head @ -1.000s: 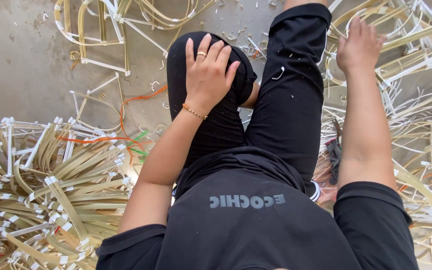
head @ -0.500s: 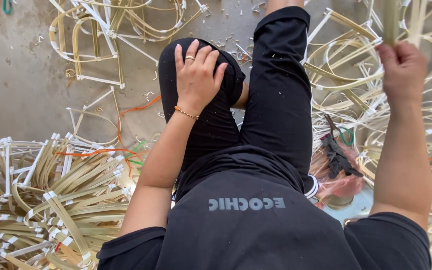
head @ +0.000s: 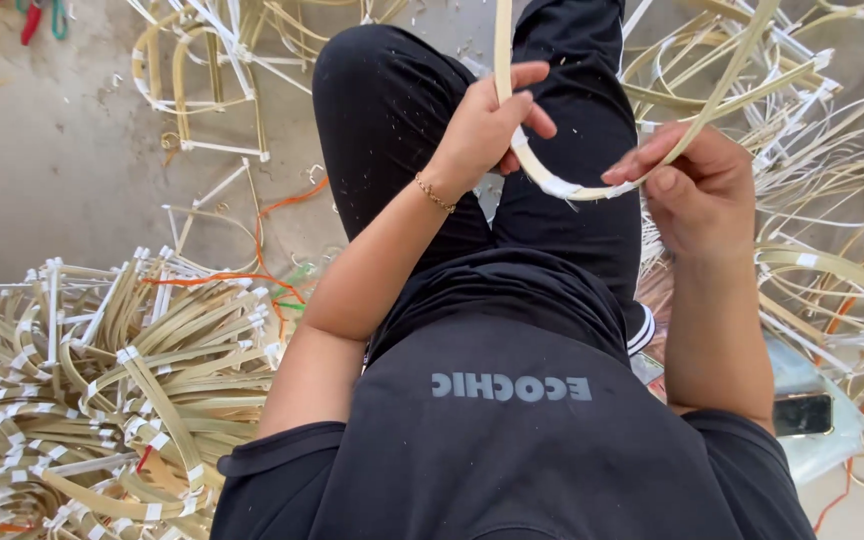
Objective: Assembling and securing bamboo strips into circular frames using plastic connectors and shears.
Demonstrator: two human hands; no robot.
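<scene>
A pale bent bamboo strip (head: 542, 172), curved into a U with white tape at its bend, hangs over my lap. My left hand (head: 487, 125) grips one arm of the strip, fingers wrapped round it. My right hand (head: 697, 190) pinches the other arm near the taped bend between thumb and fingers. Both hands are above my black-trousered knees (head: 392, 110). A thin gold bracelet (head: 434, 193) sits on my left wrist.
A large heap of taped bamboo strips (head: 102, 390) lies on the concrete floor at my left. More loose curved strips (head: 832, 200) spread to the right. A phone (head: 802, 413) rests on a pale bag at lower right. Orange cord (head: 272, 205) trails on the floor.
My left hand left my knee and took hold of the strip. My right hand brought the strip from the right pile to above my lap.
</scene>
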